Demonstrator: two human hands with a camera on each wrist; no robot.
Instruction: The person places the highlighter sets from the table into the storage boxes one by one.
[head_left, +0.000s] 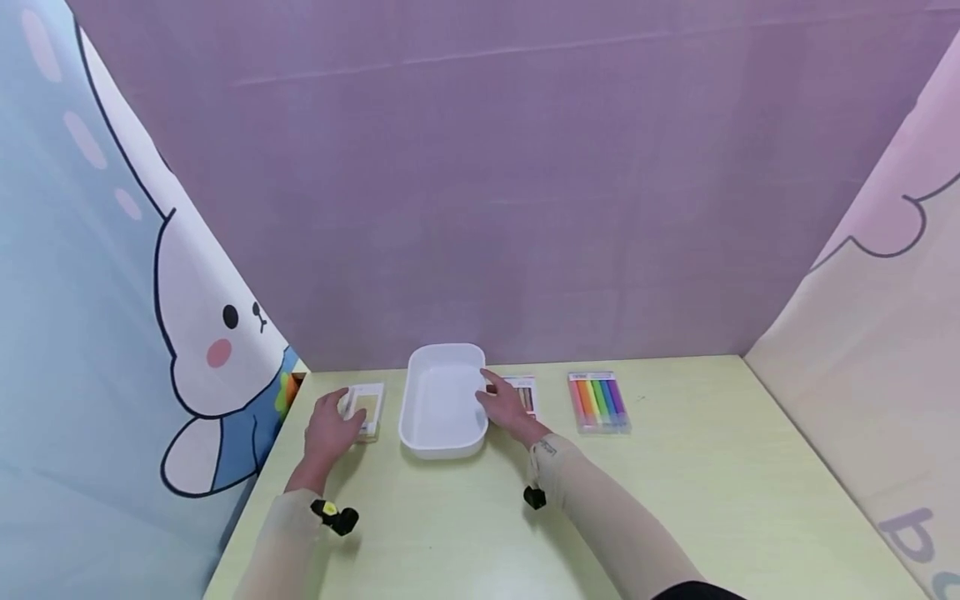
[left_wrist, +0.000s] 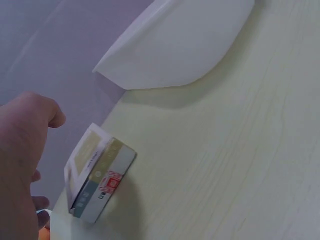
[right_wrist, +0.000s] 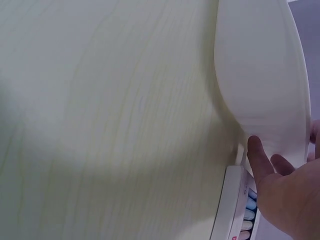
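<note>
The tray (head_left: 441, 398) stands on the table (head_left: 465, 533), its right rim pinched by the right hand (head_left: 506, 406). To its left, the left hand (head_left: 332, 429) hangs, fingers loosely parted, at a small box (head_left: 369, 408). A pack (head_left: 527, 392) lies partly behind the right hand; farther right, a rainbow set (head_left: 598, 402).

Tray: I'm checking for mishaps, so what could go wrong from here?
The right hand is at only one side of the tray, so lifting might tip it. Shifting the tray could knock the windowed box close beside it. The left hand isn't pinching the small box, so a hasty grab might nudge it.
</note>
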